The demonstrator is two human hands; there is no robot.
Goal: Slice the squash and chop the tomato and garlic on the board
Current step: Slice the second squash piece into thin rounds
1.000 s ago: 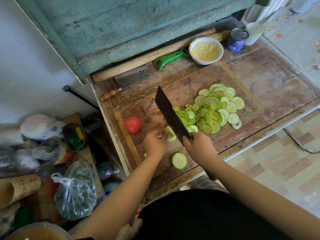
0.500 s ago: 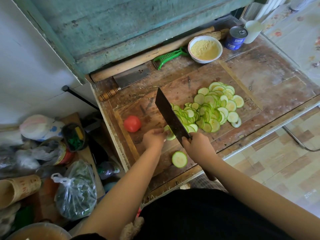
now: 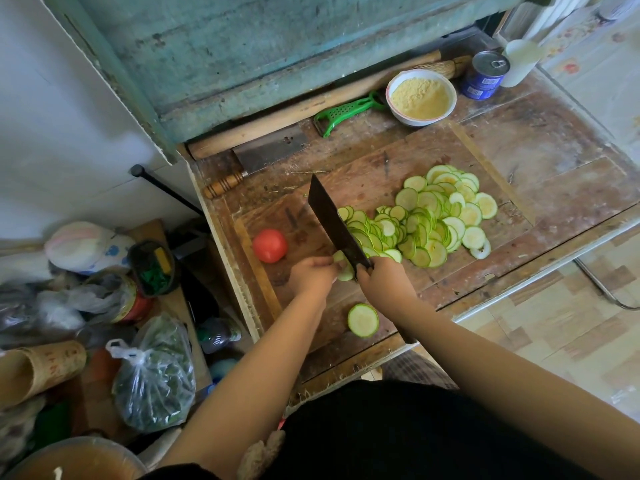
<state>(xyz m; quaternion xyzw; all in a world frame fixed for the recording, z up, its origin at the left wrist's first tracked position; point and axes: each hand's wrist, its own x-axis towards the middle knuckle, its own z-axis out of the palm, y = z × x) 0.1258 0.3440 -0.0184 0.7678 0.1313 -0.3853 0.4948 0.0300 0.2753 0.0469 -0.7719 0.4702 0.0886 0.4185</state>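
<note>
The cleaver's handle is buried in the right hand and cannot be seen; only the dark blade shows, slanting away toward the far left. The squash stub is mostly hidden between the two hands, a pale green sliver just beside the blade's near end. The left hand has its fingers curled onto that stub, holding it down on the board; the fingertips themselves are hard to make out. The right hand is wrapped tight round the cleaver handle. No garlic can be made out.

Right of the blade, thin squash slices lie heaped and fanned toward the board's far right. One thick round sits alone near the board's near edge, between the two forearms. The tomato, whole, rests on the board's left side, apart from the left hand.

At the far edge of the tabletop lie a second cleaver, a rolling pin, a green peeler, a bowl of yellow meal and a blue can. Bags and containers crowd the lower left, blurred and partly cut off by the frame.
</note>
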